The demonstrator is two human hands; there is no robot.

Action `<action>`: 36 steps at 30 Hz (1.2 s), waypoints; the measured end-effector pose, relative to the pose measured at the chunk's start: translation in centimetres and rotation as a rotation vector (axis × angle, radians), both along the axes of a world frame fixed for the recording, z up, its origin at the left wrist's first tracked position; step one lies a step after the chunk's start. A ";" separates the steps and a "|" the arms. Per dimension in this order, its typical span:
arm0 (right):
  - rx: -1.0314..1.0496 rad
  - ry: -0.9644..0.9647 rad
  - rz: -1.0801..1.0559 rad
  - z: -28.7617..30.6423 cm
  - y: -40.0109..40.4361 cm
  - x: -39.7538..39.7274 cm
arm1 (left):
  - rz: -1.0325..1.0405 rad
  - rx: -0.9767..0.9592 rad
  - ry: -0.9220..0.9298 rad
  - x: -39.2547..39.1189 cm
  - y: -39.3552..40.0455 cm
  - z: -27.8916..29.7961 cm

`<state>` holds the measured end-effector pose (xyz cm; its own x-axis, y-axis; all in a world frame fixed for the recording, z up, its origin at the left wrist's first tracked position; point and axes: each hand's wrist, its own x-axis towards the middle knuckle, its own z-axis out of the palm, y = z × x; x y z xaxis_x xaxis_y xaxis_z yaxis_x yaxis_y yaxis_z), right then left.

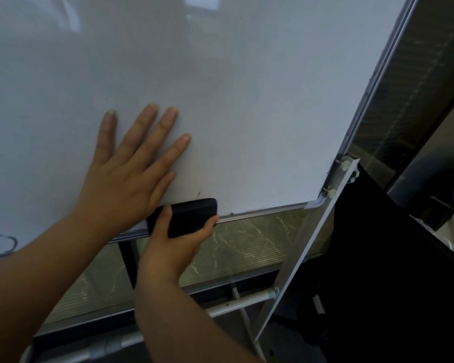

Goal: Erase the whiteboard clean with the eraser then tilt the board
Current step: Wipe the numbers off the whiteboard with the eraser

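The whiteboard [247, 87] fills most of the view, its surface mostly white, with a silver frame along the bottom and right edges. My left hand [126, 169] lies flat on the board with fingers spread, near the lower edge. My right hand [173, 242] grips a black eraser [192, 216] that sits against the board's bottom edge, just right of my left hand. A small dark mark [199, 193] shows just above the eraser. A curved dark pen mark [8, 243] sits at the board's lower left corner area.
A metal support bracket [309, 247] runs diagonally down from the board's lower right corner. Stand crossbars [236, 303] lie below the board. A glass partition [247, 242] is behind the stand, and dark furniture [378, 271] stands at the right.
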<state>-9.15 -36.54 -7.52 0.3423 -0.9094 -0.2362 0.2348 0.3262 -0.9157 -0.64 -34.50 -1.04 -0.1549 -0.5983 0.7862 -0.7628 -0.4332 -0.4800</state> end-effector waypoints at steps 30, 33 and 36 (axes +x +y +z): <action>-0.804 0.304 -0.104 -0.7 -7.2 -5.5 | -0.031 0.076 0.023 -0.5 1.3 0.6; -0.810 0.294 -0.086 -0.5 -6.7 -5.2 | -0.020 0.078 0.031 -0.5 1.3 0.5; -0.811 0.289 -0.068 -0.3 -6.7 -5.4 | 0.008 0.095 0.031 -0.5 1.3 0.3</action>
